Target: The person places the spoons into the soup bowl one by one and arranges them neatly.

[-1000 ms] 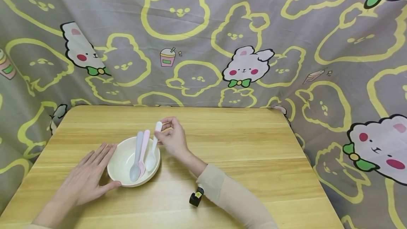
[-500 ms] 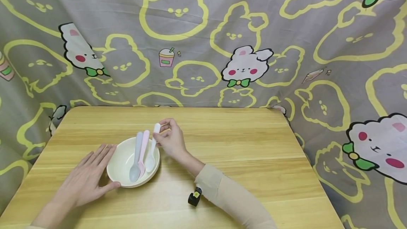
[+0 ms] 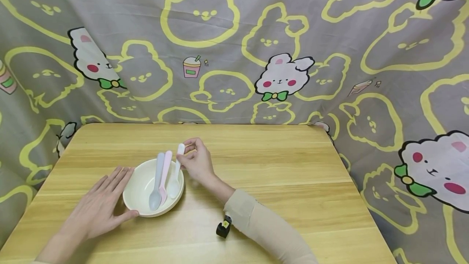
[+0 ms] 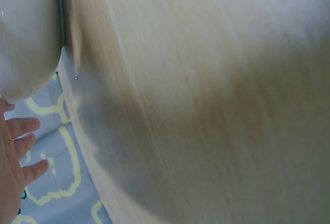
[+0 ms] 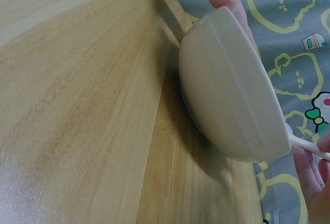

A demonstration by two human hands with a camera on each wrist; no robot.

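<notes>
A cream bowl [image 3: 141, 192] stands on the wooden table, left of the middle. Inside it lean a grey spoon [image 3: 156, 186] and a pink utensil [image 3: 165, 170], whose lower end is partly hidden by the grey spoon. My right hand [image 3: 198, 161] pinches the handle of a white spoon [image 3: 174, 186] at the bowl's right rim, its head down in the bowl. My left hand [image 3: 99, 209] lies against the bowl's left side, fingers straight and thumb spread at the near rim. In the right wrist view the bowl [image 5: 232, 90] shows from outside, the white handle [image 5: 308, 145] between finger and thumb.
The wooden table [image 3: 278, 174] reaches back to a grey curtain [image 3: 227, 60] with yellow outlines and white cartoon animals. On the right forearm's sleeve [image 3: 264, 219] a small black camera [image 3: 223, 228] is strapped near the wrist.
The white spoon and my right hand have shifted very slightly left and down in the head view. The left hand and the bowl stay put.
</notes>
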